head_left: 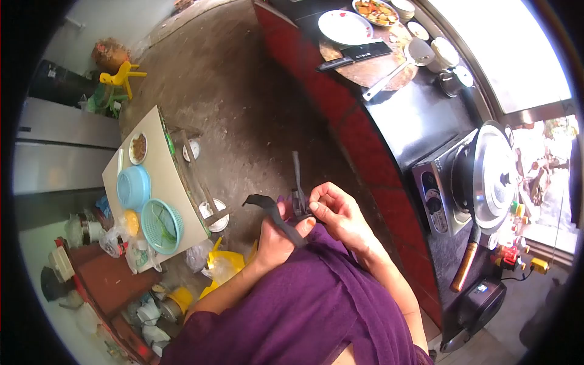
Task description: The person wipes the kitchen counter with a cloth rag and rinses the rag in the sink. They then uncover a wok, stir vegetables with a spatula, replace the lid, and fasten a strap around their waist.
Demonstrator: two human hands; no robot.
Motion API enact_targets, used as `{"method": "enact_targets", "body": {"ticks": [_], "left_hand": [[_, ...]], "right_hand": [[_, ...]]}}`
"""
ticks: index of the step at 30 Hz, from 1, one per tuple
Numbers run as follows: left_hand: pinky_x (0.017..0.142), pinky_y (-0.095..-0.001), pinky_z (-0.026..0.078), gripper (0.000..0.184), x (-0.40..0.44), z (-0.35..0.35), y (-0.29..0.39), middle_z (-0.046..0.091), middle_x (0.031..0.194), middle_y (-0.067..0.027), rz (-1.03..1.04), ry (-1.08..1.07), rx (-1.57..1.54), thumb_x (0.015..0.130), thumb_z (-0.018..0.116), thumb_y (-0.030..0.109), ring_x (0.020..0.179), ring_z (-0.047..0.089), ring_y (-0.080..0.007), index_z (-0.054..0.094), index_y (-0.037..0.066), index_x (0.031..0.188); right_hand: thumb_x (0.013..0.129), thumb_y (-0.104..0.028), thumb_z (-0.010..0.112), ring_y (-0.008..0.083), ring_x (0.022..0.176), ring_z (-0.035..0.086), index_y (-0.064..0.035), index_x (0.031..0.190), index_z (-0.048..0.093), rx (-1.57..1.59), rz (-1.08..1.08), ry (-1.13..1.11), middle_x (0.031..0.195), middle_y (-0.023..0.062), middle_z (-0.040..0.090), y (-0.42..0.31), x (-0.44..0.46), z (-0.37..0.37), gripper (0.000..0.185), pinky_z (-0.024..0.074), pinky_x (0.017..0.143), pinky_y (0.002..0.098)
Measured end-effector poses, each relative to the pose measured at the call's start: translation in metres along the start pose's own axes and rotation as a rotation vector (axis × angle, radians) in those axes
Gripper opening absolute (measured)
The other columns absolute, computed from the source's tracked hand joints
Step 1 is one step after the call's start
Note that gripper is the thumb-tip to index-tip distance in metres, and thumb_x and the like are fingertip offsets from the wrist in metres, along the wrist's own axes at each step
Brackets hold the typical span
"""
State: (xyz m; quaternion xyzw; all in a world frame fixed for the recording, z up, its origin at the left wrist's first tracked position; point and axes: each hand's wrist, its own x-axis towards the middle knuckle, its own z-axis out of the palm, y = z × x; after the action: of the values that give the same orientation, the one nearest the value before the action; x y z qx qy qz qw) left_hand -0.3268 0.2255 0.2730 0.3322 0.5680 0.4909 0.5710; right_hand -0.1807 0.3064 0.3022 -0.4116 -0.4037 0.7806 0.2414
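In front of my purple top (316, 286), both hands hold a black strap (271, 213). One flat end of it sticks out to the left, and a thinner end points up and away from me. My left hand (277, 240) is closed around the strap, thumb lying along it. My right hand (337, 213) pinches a small dark part of the strap, perhaps a buckle, between thumb and fingers. The fingers hide much of that part, so its shape cannot be made out.
At right, a counter (404, 128) carries a cleaver (365, 52), a spatula (395, 70), a white plate (345, 27) and a lidded wok (496, 176) on a stove (433, 198). At left, a low table (173, 182) holds a green basket (162, 226) and blue basin (134, 187).
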Motion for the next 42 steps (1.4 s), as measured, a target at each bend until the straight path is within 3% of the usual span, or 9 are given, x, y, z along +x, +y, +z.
{"method": "enact_targets", "body": {"ticks": [3,6,9,14,17,28,35,39,42], "left_hand": [[0.07,-0.0285,0.048,0.03,-0.001,-0.002,0.01,0.063,0.092,-0.0045,-0.053,0.057,0.193,0.082,0.073,0.016,0.081,0.058,-0.0121,0.057,0.001,0.103],[0.072,-0.0283,0.049,0.039,-0.002,-0.002,0.004,0.063,0.09,-0.0037,0.032,0.106,0.128,0.08,0.074,0.012,0.079,0.058,-0.0125,0.058,0.001,0.113],[0.074,-0.0277,0.05,0.049,-0.004,-0.005,0.0,0.062,0.089,-0.0033,0.039,0.188,0.171,0.077,0.076,0.009,0.08,0.058,-0.0109,0.056,0.002,0.121],[0.07,-0.0258,0.049,0.04,-0.006,-0.004,0.002,0.061,0.085,-0.0022,0.163,0.284,0.275,0.074,0.077,0.002,0.078,0.058,-0.0099,0.06,0.001,0.111],[0.071,-0.0268,0.05,0.039,-0.008,-0.007,-0.001,0.062,0.087,-0.0037,0.152,0.312,0.259,0.074,0.077,0.003,0.079,0.059,-0.0119,0.06,0.002,0.11],[0.071,-0.031,0.052,0.036,-0.008,-0.012,-0.013,0.065,0.091,-0.0084,0.241,0.345,0.366,0.075,0.079,0.008,0.081,0.063,-0.017,0.063,0.002,0.107],[0.071,-0.0338,0.053,0.031,-0.011,-0.015,-0.017,0.067,0.093,-0.0111,0.366,0.343,0.523,0.075,0.078,0.008,0.082,0.066,-0.0208,0.064,0.002,0.102],[0.07,-0.0337,0.053,0.029,-0.012,-0.011,-0.016,0.068,0.092,-0.0109,0.323,0.368,0.476,0.075,0.079,0.008,0.081,0.067,-0.0218,0.063,0.002,0.098],[0.071,-0.034,0.053,0.03,-0.01,-0.01,-0.018,0.066,0.092,-0.0106,0.3,0.358,0.413,0.074,0.079,0.008,0.082,0.066,-0.0221,0.062,0.002,0.098]], "right_hand": [[0.089,-0.02,0.067,0.0093,0.08,0.055,-0.0045,0.094,0.054,-0.019,0.047,-0.024,0.087,0.0008,0.06,-0.007,-0.006,0.0,0.02,0.0459,0.073,0.0278],[0.09,-0.021,0.064,0.011,0.084,0.057,-0.0015,0.094,0.056,-0.466,-0.059,0.012,0.087,0.0035,0.064,0.011,0.0,0.001,0.022,0.0462,0.075,0.0288],[0.092,-0.022,0.061,0.0117,0.085,0.057,0.0003,0.095,0.058,-0.085,0.01,0.025,0.087,0.0035,0.064,0.031,0.007,0.003,0.023,0.0463,0.075,0.0296],[0.093,-0.024,0.059,0.002,0.053,0.041,-0.0065,0.095,0.061,0.306,0.282,0.006,0.073,-0.0039,0.056,0.016,0.002,0.001,0.018,0.0273,0.044,0.0206],[0.093,-0.024,0.06,0.003,0.051,0.041,-0.007,0.095,0.06,0.39,0.274,-0.029,0.071,-0.0045,0.054,0.018,0.002,0.002,0.017,0.0276,0.043,0.0212],[0.094,-0.015,0.058,0.0075,0.085,0.054,-0.0027,0.104,0.058,0.251,0.142,0.033,0.094,0.0009,0.061,0.025,-0.001,0.014,0.015,0.0438,0.071,0.0242],[0.094,-0.013,0.059,0.008,0.088,0.055,-0.0031,0.106,0.057,0.261,0.205,0.05,0.095,0.0009,0.06,0.034,-0.003,0.012,0.016,0.0444,0.075,0.0246],[0.093,-0.018,0.06,0.0002,0.048,0.035,-0.0111,0.095,0.056,0.278,0.152,0.076,0.076,-0.006,0.054,0.029,-0.004,0.02,0.008,0.0211,0.039,0.0186],[0.093,-0.018,0.061,0.0004,0.047,0.034,-0.0114,0.094,0.056,0.253,0.157,0.104,0.074,-0.0061,0.053,0.031,-0.004,0.019,0.008,0.0209,0.039,0.019]]}}
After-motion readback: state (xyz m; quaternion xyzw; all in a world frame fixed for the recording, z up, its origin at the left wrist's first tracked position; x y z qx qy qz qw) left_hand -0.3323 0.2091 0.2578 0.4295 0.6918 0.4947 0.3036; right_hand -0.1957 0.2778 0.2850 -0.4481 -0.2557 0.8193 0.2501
